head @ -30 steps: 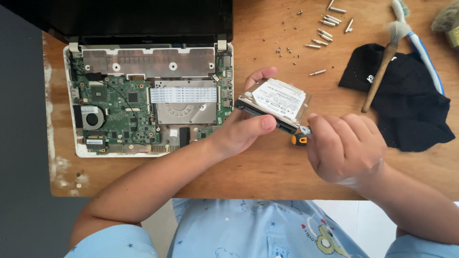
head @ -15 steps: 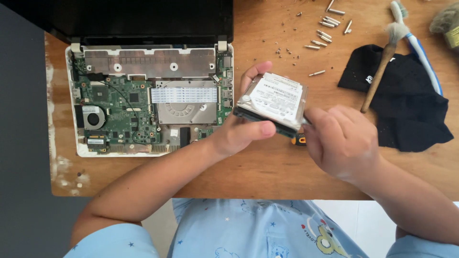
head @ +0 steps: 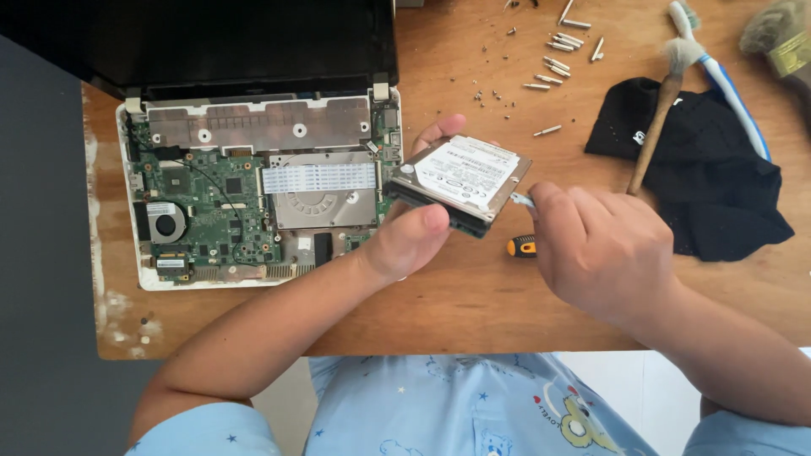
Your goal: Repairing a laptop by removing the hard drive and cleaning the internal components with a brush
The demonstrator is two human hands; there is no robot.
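Overhead, two hands work on a hard drive (head: 463,179) held above a wooden table (head: 473,304).
Left hand (head: 414,232) grips the drive's near edge; right hand (head: 600,249) is clenched around a small screwdriver (head: 522,246) at its side. Opened laptop (head: 253,198) lies toward the table's left edge, black cloth (head: 718,194) toward the right.

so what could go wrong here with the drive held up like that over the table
The left hand grips the hard drive only by its edges, tilted in the air above the wooden table, so it could slip and drop. The right hand works a thin metal tip at the drive's corner, and a slip might gouge it or jab a finger. The small loose screws lying nearby could easily be knocked away and lost.
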